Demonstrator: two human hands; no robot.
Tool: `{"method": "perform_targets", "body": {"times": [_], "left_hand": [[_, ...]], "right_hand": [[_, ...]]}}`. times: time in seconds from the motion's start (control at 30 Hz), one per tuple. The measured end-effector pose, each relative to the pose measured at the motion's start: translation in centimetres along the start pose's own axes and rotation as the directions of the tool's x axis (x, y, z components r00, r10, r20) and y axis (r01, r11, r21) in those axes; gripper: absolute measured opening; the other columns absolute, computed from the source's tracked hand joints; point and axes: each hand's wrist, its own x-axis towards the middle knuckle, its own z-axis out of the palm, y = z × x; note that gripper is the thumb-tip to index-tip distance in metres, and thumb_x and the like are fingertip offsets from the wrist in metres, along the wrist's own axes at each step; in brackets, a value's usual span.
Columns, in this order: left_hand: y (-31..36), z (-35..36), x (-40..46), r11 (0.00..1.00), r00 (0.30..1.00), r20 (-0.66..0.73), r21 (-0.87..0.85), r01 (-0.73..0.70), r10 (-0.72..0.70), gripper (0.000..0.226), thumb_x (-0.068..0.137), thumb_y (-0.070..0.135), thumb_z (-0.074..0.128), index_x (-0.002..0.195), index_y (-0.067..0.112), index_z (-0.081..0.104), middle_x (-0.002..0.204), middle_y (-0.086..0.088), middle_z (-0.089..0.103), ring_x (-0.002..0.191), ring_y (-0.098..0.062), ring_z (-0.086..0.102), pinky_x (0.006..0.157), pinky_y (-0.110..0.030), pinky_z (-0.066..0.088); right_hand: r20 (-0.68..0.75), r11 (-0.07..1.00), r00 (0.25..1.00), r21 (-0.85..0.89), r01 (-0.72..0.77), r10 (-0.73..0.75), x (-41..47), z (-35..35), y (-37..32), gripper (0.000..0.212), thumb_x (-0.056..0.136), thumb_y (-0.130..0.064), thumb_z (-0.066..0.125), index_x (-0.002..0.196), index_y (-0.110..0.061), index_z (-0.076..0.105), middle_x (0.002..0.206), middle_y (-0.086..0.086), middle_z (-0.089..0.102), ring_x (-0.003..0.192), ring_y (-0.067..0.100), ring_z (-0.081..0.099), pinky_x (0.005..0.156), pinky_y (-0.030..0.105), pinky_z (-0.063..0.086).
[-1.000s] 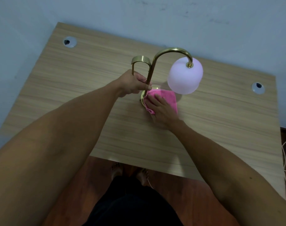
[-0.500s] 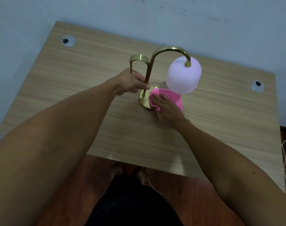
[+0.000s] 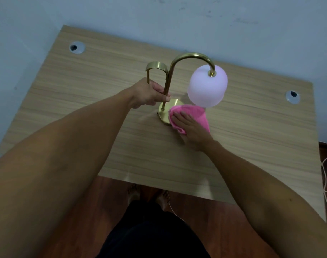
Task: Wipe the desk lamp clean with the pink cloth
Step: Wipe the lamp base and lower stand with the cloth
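The desk lamp [image 3: 191,57] stands at the middle of the wooden desk [image 3: 84,108]. It has a curved brass stem, a brass loop handle, a round brass base [image 3: 163,113] and a pale pink-white globe shade [image 3: 207,85]. My left hand [image 3: 149,94] grips the lower stem just above the base. My right hand [image 3: 191,128] lies flat on the pink cloth [image 3: 194,113] and presses it onto the right side of the base. The cloth hides that half of the base.
Two round cable grommets sit in the desk, one at the back left [image 3: 77,47] and one at the right [image 3: 292,96]. A pale wall runs behind the desk. A thin cable [image 3: 325,183] trails over the wooden floor at the right. My bare feet show below the desk's front edge.
My right hand has slid the pink cloth to the right across the lamp base, uncovering its left part. My left hand keeps its hold on the stem.
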Motion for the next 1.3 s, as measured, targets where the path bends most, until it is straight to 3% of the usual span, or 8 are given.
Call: {"method": "perform_targets", "body": {"times": [0.17,0.27,0.47,0.67,0.87,1.07,1.17,1.3], "left_hand": [[-0.3,-0.2,0.5,1.0,1.0,0.008,0.009,-0.01,0.01,0.026,0.078,0.018,0.086,0.103,0.014,0.081,0.092,0.01,0.081,0.098,-0.006,0.072,0.084,-0.026,0.051],[-0.4,-0.1,0.6,1.0,1.0,0.004,0.01,-0.028,0.028,0.025,0.078,0.017,0.086,0.102,0.013,0.081,0.089,0.01,0.081,0.096,-0.006,0.072,0.083,-0.024,0.053],[-0.3,-0.3,0.5,1.0,1.0,0.006,0.004,-0.021,0.021,0.031,0.08,0.013,0.085,0.11,0.007,0.079,0.096,0.007,0.08,0.093,-0.004,0.071,0.074,-0.016,0.052],[-0.4,-0.2,0.7,1.0,1.0,0.001,0.004,-0.019,0.019,0.028,0.079,0.012,0.086,0.106,0.006,0.08,0.093,0.004,0.08,0.087,-0.003,0.072,0.075,-0.019,0.054],[-0.5,-0.1,0.4,1.0,1.0,-0.006,0.012,-0.017,0.017,0.028,0.08,0.013,0.085,0.106,0.006,0.08,0.091,0.001,0.081,0.089,-0.009,0.073,0.081,-0.025,0.055],[-0.3,0.4,-0.1,1.0,0.999,-0.045,-0.019,-0.01,0.009,0.024,0.08,0.011,0.085,0.103,0.012,0.079,0.091,0.004,0.079,0.09,-0.009,0.071,0.077,-0.024,0.052],[-0.2,0.2,-0.1,1.0,0.999,-0.041,-0.016,0.0,-0.001,0.024,0.079,0.011,0.085,0.102,0.012,0.079,0.092,0.003,0.079,0.092,-0.01,0.072,0.079,-0.025,0.054],[-0.2,0.1,-0.2,1.0,1.0,-0.024,0.002,0.01,-0.01,0.026,0.079,0.011,0.086,0.104,0.01,0.079,0.095,0.003,0.079,0.094,-0.01,0.073,0.08,-0.026,0.053]], "right_hand": [[-0.083,0.983,0.98,0.034,-0.178,0.18,5.0,-1.0,-0.2,0.06,0.108,-0.025,0.035,0.162,-0.004,0.018,0.171,0.019,0.016,0.159,0.034,0.008,0.131,0.045,0.002],[-0.009,0.967,0.967,0.019,-0.254,0.254,5.8,0.3,-2.2,0.069,0.109,-0.036,0.029,0.163,-0.005,0.001,0.172,0.018,-0.001,0.159,0.036,-0.006,0.13,0.051,0.001],[0.03,0.999,0.999,-0.03,-0.01,0.011,0.3,1.7,-2.8,0.07,0.111,-0.042,0.03,0.164,-0.009,-0.001,0.173,0.011,-0.006,0.16,0.026,-0.009,0.13,0.046,-0.007],[0.019,0.957,0.96,0.066,-0.281,0.281,5.4,0.1,-1.7,0.073,0.109,-0.051,0.022,0.164,-0.012,-0.005,0.173,0.009,-0.01,0.159,0.028,-0.014,0.129,0.049,-0.008],[0.025,0.977,0.978,0.05,-0.209,0.208,6.3,-0.1,-0.6,0.069,0.107,-0.037,0.03,0.165,-0.015,0.0,0.174,0.008,-0.006,0.16,0.028,-0.012,0.129,0.049,-0.008],[-0.074,0.919,0.918,0.104,-0.381,0.389,3.6,2.8,-4.6,0.084,0.101,-0.031,0.04,0.161,-0.004,-0.011,0.17,0.018,-0.017,0.158,0.035,-0.018,0.128,0.051,-0.01],[-0.12,0.924,0.917,0.099,-0.37,0.381,3.2,4.4,-7.4,0.084,0.099,-0.033,0.041,0.162,-0.006,-0.008,0.171,0.019,-0.013,0.157,0.039,-0.015,0.126,0.053,-0.013],[-0.1,0.957,0.952,0.004,-0.29,0.289,3.0,5.0,-8.1,0.079,0.1,-0.032,0.039,0.164,-0.012,-0.003,0.172,0.015,-0.009,0.158,0.04,-0.012,0.126,0.062,-0.004]]}}
